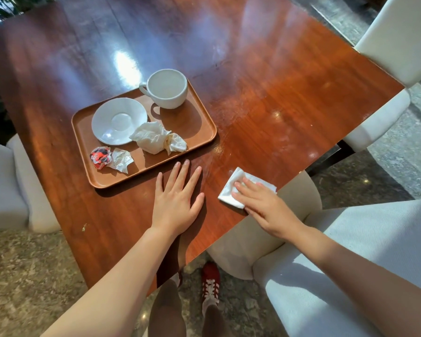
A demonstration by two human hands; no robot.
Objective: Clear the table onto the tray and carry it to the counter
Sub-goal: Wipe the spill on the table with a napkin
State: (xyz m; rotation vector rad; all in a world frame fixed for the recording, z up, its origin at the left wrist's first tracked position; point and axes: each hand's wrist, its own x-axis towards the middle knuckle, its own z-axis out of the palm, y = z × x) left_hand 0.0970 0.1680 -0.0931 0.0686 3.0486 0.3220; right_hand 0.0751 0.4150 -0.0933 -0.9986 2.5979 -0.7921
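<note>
The far half of the table (253, 69) lies bare, as does its right side out to the edge. Near the front edge, the tray (204, 132) blocks the left, its cup (167, 88) standing tallest at its far right corner. White chairs (396, 37) crowd the table's right and front edges.

Folded napkin (238, 188) (near corner) hidden under fingers (247, 188).
</note>
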